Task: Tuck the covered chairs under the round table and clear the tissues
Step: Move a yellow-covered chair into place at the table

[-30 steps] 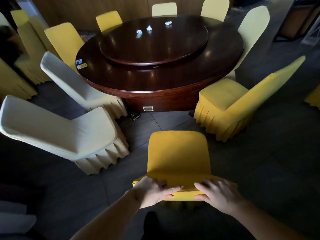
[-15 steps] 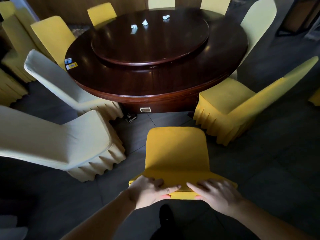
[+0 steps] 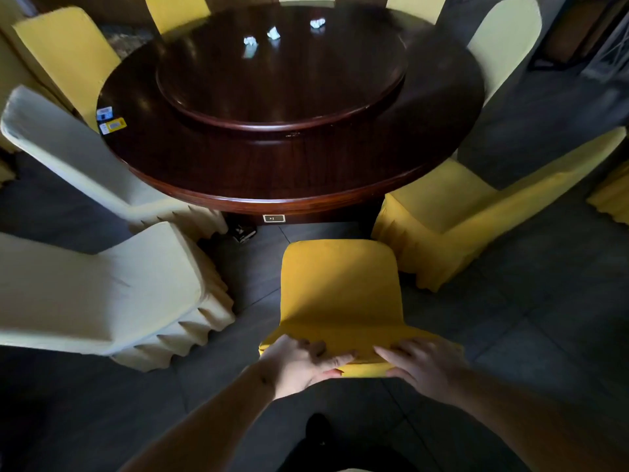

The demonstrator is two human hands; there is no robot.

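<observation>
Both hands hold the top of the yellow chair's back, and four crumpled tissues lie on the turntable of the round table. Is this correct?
Not fully. The head view shows three tissues on the turntable, not four. The rest holds: the left hand and right hand grip the back of the yellow chair.

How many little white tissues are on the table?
3, all on the turntable's far side: left tissue, middle tissue, right tissue. The table's far rim is out of view, so more may be hidden.
</observation>
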